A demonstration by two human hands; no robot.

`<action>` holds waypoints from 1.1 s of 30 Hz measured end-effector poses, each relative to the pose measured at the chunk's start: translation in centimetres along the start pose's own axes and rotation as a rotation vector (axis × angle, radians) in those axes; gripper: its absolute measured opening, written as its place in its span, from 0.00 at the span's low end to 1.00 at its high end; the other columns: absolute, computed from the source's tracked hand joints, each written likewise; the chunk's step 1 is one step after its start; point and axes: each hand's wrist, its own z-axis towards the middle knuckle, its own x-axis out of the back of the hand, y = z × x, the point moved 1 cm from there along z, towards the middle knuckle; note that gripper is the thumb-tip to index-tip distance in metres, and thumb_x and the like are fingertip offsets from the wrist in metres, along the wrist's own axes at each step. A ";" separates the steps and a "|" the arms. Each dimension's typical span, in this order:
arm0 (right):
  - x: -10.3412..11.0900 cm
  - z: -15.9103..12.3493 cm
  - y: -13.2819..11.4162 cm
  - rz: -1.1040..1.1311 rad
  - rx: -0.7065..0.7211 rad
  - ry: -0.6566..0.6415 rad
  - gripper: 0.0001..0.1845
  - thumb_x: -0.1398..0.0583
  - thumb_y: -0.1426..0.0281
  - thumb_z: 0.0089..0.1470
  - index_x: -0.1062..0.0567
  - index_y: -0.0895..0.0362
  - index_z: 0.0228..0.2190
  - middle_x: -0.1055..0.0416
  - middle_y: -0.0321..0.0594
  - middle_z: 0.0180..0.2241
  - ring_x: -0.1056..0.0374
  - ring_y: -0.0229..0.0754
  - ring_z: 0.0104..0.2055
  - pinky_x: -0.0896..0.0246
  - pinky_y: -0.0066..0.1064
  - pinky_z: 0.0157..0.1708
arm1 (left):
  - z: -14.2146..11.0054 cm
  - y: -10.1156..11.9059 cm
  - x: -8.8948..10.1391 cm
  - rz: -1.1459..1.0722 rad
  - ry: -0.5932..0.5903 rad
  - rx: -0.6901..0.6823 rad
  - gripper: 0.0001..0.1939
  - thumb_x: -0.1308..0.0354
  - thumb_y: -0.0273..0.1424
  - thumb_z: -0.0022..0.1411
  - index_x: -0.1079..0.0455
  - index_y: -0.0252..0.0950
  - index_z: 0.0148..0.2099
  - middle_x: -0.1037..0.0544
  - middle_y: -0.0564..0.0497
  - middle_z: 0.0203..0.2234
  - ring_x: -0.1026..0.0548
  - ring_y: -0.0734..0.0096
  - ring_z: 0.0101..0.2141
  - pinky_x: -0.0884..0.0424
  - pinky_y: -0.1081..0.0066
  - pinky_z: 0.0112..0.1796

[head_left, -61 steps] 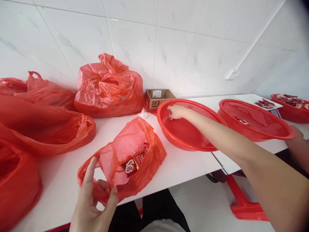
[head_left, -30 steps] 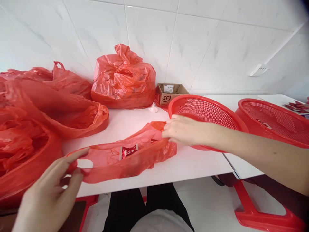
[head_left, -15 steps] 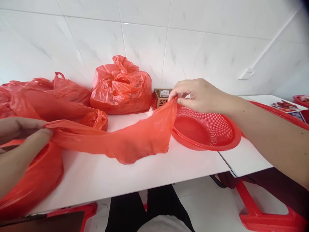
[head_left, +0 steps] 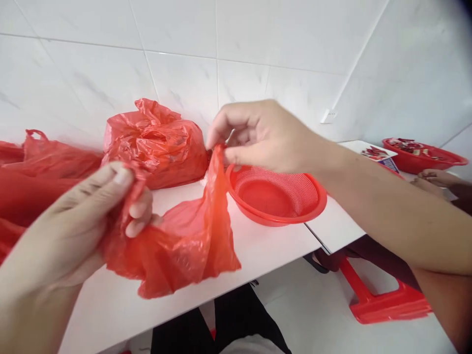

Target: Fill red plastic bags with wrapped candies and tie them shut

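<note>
Gripping left hand (head_left: 84, 216): in the head view, left of centre, fingers and thumb closed on a bunched end of the red plastic bag (head_left: 177, 250).
Pinching right hand (head_left: 265, 135): just above centre, thumb and fingertips nipped on the bag's other upper end.
Bag: lower centre, slung between the hands over the bench (head_left: 273, 255); whether it touches is unclear, contents hidden.
Basket: red perforated basket (head_left: 273, 222), right of centre, behind the bag.
Bag step: seemingly gathering the mouth by its two ends.
Next bag move: would call for both grips firm, since the film hangs slack.
</note>
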 end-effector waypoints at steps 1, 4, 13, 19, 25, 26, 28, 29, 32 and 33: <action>-0.7 0.0 -0.3 0.045 0.029 -0.049 0.09 0.41 0.82 0.52 0.29 0.56 0.32 0.26 0.34 0.36 0.28 0.36 0.37 0.30 0.28 0.37 | -0.2 -0.1 -0.3 -0.115 -0.113 0.123 0.21 0.52 0.41 0.63 0.32 0.28 0.30 0.39 0.61 0.17 0.36 0.92 0.15 0.32 0.71 0.29; -2.8 0.4 -0.8 0.156 0.115 -0.164 0.09 0.43 0.82 0.54 0.31 0.56 0.31 0.28 0.32 0.37 0.30 0.33 0.39 0.31 0.27 0.41 | -0.7 -0.8 -0.3 -0.345 -0.257 0.414 0.15 0.47 0.37 0.60 0.30 0.29 0.29 0.35 0.59 0.18 0.37 0.90 0.15 0.31 0.72 0.27; -6.1 1.4 -1.8 0.205 0.124 -0.194 0.13 0.46 0.85 0.54 0.33 0.56 0.36 0.30 0.35 0.44 0.32 0.31 0.42 0.31 0.23 0.40 | -1.2 -3.2 0.5 -0.066 -0.653 0.267 0.11 0.31 0.38 0.46 0.27 0.40 0.30 0.26 0.52 0.24 0.28 0.68 0.27 0.26 0.69 0.27; -6.3 0.3 0.3 0.143 0.044 -0.071 0.18 0.45 0.83 0.52 0.34 0.55 0.44 0.29 0.37 0.45 0.33 0.36 0.47 0.33 0.29 0.42 | -0.4 -1.0 -1.0 -0.212 -0.636 0.242 0.19 0.43 0.50 0.58 0.32 0.39 0.27 0.53 0.61 0.16 0.54 0.79 0.18 0.39 0.76 0.20; -7.1 -0.4 2.7 0.154 -0.069 -0.040 0.13 0.43 0.79 0.50 0.36 0.54 0.38 0.34 0.30 0.30 0.36 0.33 0.32 0.38 0.28 0.33 | 0.4 -1.4 -1.6 -0.207 -0.630 0.236 0.22 0.47 0.48 0.63 0.35 0.38 0.24 0.41 0.57 0.14 0.45 0.77 0.19 0.36 0.74 0.25; -7.2 -0.6 2.4 0.172 -0.065 -0.020 0.13 0.44 0.79 0.50 0.36 0.54 0.37 0.35 0.30 0.30 0.37 0.32 0.31 0.39 0.27 0.32 | 0.5 -1.6 -1.5 -0.224 -0.599 0.225 0.20 0.47 0.47 0.63 0.33 0.38 0.27 0.34 0.55 0.17 0.40 0.77 0.20 0.34 0.74 0.27; -7.2 -1.1 1.6 0.224 -0.051 -0.008 0.13 0.44 0.80 0.50 0.37 0.54 0.36 0.36 0.30 0.30 0.37 0.32 0.32 0.39 0.27 0.33 | 0.9 -2.0 -1.3 -0.264 -0.562 0.202 0.17 0.47 0.46 0.64 0.30 0.37 0.33 0.26 0.52 0.23 0.33 0.75 0.24 0.32 0.73 0.30; -7.3 -1.4 1.1 0.243 -0.040 -0.010 0.12 0.44 0.80 0.50 0.37 0.54 0.36 0.36 0.30 0.30 0.36 0.32 0.33 0.38 0.28 0.35 | 1.0 -2.1 -1.1 -0.264 -0.567 0.183 0.16 0.46 0.45 0.63 0.29 0.37 0.35 0.25 0.52 0.25 0.31 0.74 0.26 0.31 0.72 0.31; -8.1 -2.0 0.6 0.221 0.008 0.078 0.09 0.43 0.77 0.54 0.34 0.54 0.36 0.32 0.33 0.35 0.33 0.35 0.41 0.39 0.35 0.48 | 1.1 -2.0 -0.5 -0.147 -0.616 0.101 0.12 0.39 0.40 0.58 0.26 0.36 0.32 0.26 0.53 0.24 0.29 0.73 0.27 0.30 0.72 0.34; -8.5 -2.1 0.9 0.214 0.012 0.135 0.07 0.43 0.75 0.56 0.33 0.53 0.38 0.31 0.34 0.38 0.33 0.36 0.44 0.41 0.36 0.51 | 1.0 -1.9 -0.4 -0.101 -0.631 0.071 0.10 0.38 0.38 0.56 0.26 0.36 0.33 0.26 0.53 0.24 0.30 0.73 0.27 0.30 0.72 0.33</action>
